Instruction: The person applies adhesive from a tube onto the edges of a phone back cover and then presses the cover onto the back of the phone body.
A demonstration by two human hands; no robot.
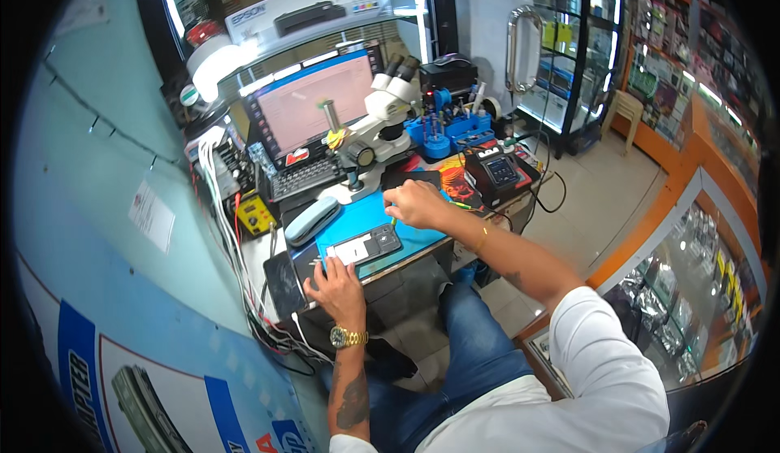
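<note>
"Where's the phone [380, 244]?"

"Lying flat on the blue mat [359, 216], left hand [338, 292] at its left end, fingers loosely spread."

"And the right hand [418, 204]?"

"Fingers curled, just beyond the right end — I can't tell whether they grip that thin yellow thing [395, 221]."

"How would it handle?"

"Light and stiff, I'd guess, but slick and probably fragile. Take the long edges — don't press the white patch [350, 251]."

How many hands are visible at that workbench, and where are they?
2: the left hand at the dark phone's left end, and the right hand near the right side of the blue mat. No others show.
</note>
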